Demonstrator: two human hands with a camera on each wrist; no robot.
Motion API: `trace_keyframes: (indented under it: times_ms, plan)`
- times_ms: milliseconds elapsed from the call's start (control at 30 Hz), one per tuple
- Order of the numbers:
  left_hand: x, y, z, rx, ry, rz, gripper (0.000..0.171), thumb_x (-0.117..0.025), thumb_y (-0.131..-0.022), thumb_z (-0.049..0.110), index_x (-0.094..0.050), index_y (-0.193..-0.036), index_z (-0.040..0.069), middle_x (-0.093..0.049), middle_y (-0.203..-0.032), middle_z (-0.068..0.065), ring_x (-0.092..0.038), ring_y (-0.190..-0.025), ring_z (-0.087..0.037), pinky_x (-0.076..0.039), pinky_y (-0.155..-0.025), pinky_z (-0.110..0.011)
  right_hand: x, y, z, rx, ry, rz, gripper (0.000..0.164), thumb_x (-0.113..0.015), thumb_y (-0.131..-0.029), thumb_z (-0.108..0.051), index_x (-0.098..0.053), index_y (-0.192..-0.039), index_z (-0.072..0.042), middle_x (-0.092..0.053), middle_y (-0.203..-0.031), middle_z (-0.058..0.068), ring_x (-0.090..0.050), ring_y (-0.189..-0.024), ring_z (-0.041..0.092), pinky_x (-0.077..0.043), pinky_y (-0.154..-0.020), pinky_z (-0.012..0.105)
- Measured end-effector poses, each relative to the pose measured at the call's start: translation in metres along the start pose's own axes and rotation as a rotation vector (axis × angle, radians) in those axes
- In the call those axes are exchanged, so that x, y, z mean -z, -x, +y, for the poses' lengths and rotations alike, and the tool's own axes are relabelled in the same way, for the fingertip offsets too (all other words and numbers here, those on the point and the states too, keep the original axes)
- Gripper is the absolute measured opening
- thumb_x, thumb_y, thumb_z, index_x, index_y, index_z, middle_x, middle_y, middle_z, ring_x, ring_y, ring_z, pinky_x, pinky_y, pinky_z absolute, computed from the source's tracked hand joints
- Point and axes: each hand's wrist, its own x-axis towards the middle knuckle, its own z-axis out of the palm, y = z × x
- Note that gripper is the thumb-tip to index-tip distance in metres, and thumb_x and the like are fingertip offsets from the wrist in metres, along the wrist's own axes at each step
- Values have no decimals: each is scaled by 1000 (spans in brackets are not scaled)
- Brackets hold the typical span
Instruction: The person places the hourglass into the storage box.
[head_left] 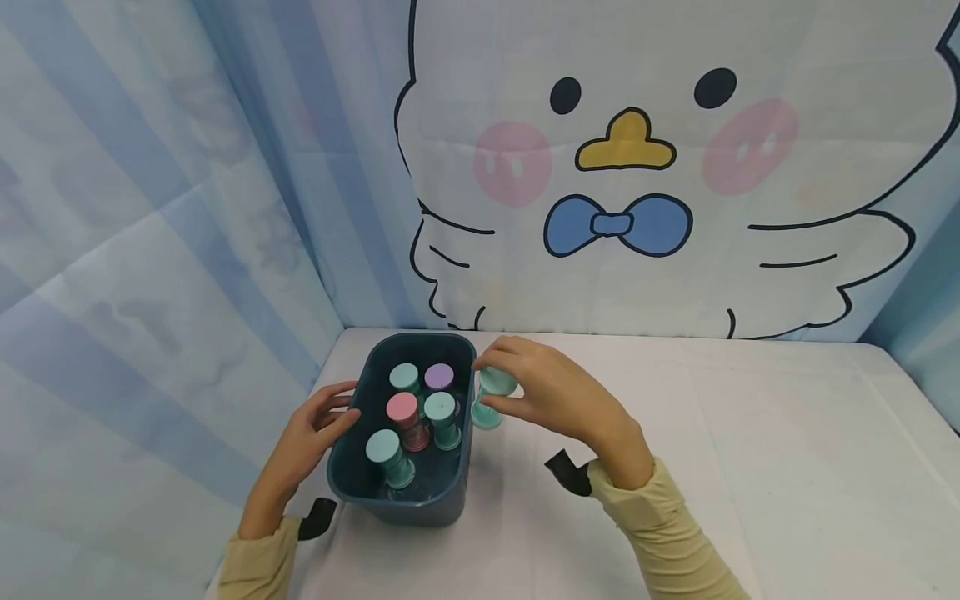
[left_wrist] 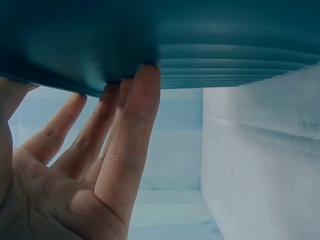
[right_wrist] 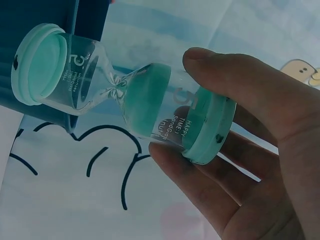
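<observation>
A clear hourglass with mint-green caps and green sand (right_wrist: 147, 100) is pinched at one end between the thumb and fingers of my right hand (head_left: 558, 387). In the head view this hourglass (head_left: 487, 414) is just outside the right wall of a dark blue bin (head_left: 450, 504). My left hand (head_left: 311, 429) touches the bin's left side, its fingertips against the wall under the rim in the left wrist view. Inside the bin stand several hourglasses: a pink-capped one (head_left: 402, 407), a purple-capped one (head_left: 439, 376) and mint-capped ones (head_left: 384, 447).
The bin stands on a white-covered table (head_left: 720, 467), near its left edge. Behind hangs a curtain (head_left: 630, 283) with a cartoon bird, and another striped curtain (head_left: 150, 292) hangs on the left. Black straps (head_left: 567, 473) show at both wrists.
</observation>
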Motion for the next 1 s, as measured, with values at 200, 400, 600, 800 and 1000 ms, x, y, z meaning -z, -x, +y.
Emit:
trace_keyframes:
  times_ms: [200,400,600,800,1000]
  plan:
    - [0,0,0,1,8,2,54,-60,-100,34,-44,-148,15,-53,-142,-18,-54,-127,-39,-44,-103,-60,0,-4,-6,-4,29,-17,36,-82,-83,-20,-70,-115,-10,-66,-110,0,-63,-100,12,-56,-88,27]
    - [0,0,0,3,-1,-3,54,-59,-101,35,-43,-148,15,-53,-142,-18,-54,-127,-39,-45,-103,-59,3,-8,-11,14,56,-11,34,-83,-82,-20,-71,-113,-11,-67,-109,0,-63,-100,13,-56,-88,28]
    - [0,0,0,5,10,1,54,-60,-100,35,-44,-148,16,-53,-141,-18,-54,-126,-39,-44,-103,-60,4,-14,-16,40,53,-4,34,-82,-83,-22,-72,-113,-11,-67,-110,0,-63,-102,14,-56,-89,28]
    - [1,0,1,8,6,-4,55,-60,-100,35,-43,-149,16,-52,-142,-19,-53,-127,-40,-44,-103,-61,0,-19,-19,64,26,-11,34,-81,-85,-23,-71,-115,-11,-66,-113,1,-62,-105,13,-55,-91,26]
    - [1,0,1,5,12,-2,54,-60,-100,35,-43,-148,16,-52,-142,-18,-53,-127,-39,-44,-103,-60,-5,-24,-22,112,16,1,33,-78,-88,-25,-70,-117,-12,-65,-111,-2,-60,-100,10,-54,-86,22]
